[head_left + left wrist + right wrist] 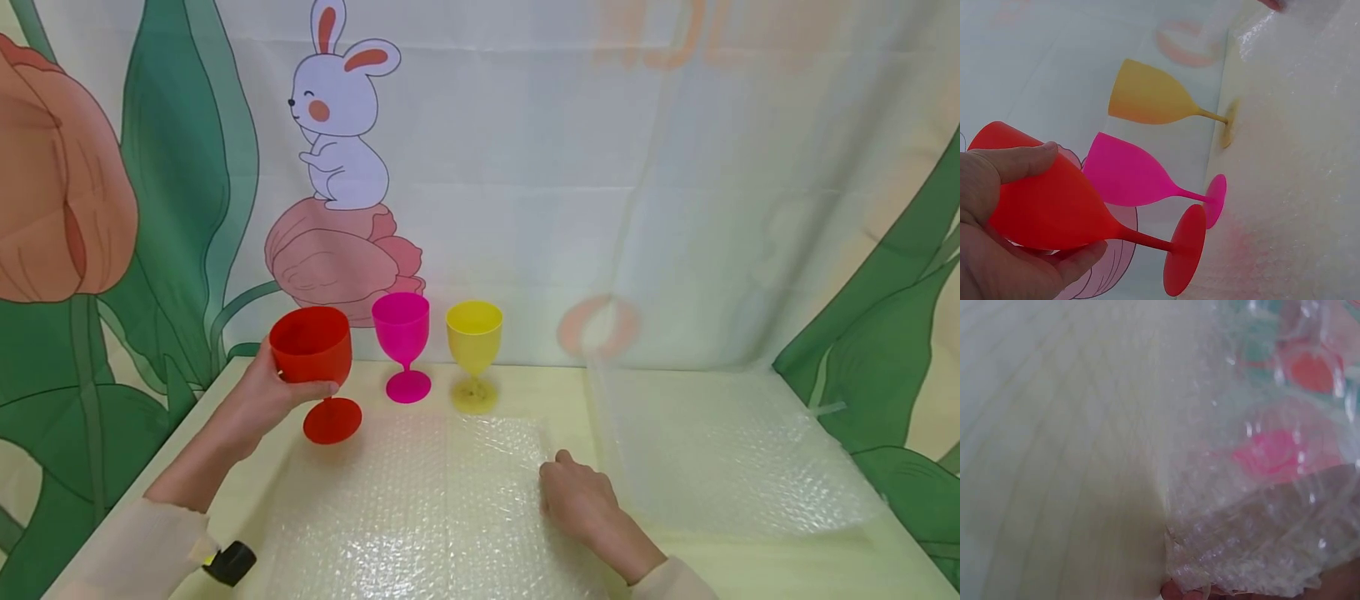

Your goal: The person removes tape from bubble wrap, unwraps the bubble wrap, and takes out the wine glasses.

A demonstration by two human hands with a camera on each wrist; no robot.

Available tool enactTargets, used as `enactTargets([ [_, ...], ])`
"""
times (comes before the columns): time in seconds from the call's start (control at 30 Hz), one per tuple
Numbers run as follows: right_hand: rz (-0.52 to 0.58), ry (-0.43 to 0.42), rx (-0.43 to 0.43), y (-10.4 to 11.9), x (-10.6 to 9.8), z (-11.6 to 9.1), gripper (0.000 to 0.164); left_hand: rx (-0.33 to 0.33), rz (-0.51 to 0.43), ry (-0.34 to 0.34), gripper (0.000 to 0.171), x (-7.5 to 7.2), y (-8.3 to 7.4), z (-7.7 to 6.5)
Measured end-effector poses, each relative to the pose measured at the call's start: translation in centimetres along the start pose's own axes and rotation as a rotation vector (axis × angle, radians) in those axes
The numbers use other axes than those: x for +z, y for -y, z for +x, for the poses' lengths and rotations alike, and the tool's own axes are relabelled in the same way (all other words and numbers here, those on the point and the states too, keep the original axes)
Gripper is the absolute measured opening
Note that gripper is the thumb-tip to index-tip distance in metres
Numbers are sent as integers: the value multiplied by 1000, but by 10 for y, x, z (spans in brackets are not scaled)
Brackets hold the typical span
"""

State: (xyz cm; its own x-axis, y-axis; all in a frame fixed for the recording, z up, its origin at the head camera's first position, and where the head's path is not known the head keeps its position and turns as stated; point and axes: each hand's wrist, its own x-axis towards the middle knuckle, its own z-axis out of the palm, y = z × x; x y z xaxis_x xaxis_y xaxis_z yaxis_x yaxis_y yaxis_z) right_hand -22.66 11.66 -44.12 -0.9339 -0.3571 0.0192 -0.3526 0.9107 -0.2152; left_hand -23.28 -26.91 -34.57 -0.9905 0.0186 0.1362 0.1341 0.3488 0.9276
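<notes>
My left hand (255, 404) holds a red plastic goblet (330, 354) round its bowl, upright in the head view. In the left wrist view, the thumb lies across the red bowl and the foot is free of the fingers. Behind it stand a magenta goblet (402, 325) and a yellow goblet (475, 340), side by side. A sheet of bubble wrap (397, 508) lies in front of them. At its right edge, my right hand (581, 500) has curled fingers. The right wrist view shows fingertips (1192, 594) pinching the wrap's edge, partly hidden by the film.
A second bubble wrap sheet (750, 458) lies on the right of the pale yellow table (540, 387). Behind the table hangs a printed cloth (525, 167) with a rabbit and tulips. A dark band-like object (231, 563) sits by the left sleeve.
</notes>
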Motion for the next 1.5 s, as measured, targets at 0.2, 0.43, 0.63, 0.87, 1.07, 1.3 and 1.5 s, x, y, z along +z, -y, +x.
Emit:
enactTargets([
  [0.2, 1, -6, 2, -1, 0, 0, 16, 20, -2, -19, 95, 2, 0, 13],
  [0.43, -4, 0, 13, 0, -1, 0, 15, 16, 1, -28, 96, 7, 2, 24],
  [0.63, -9, -9, 11, -1, 0, 0, 14, 3, 3, -41, 100, 10, 3, 36],
  [0.87, -15, -20, 6, 0, -1, -2, 16, -12, 28, -70, 100, 10, 3, 50],
  [1.07, -20, -27, 6, 0, -3, -2, 16, -17, 25, -108, 102, 13, 6, 60],
  [1.3, -18, -26, 3, 0, -1, -1, 15, -15, 3, -152, 102, 17, 14, 69],
  [1.5, -20, -23, -1, 0, -1, 0, 16, -4, -19, -187, 103, 20, 22, 78],
])
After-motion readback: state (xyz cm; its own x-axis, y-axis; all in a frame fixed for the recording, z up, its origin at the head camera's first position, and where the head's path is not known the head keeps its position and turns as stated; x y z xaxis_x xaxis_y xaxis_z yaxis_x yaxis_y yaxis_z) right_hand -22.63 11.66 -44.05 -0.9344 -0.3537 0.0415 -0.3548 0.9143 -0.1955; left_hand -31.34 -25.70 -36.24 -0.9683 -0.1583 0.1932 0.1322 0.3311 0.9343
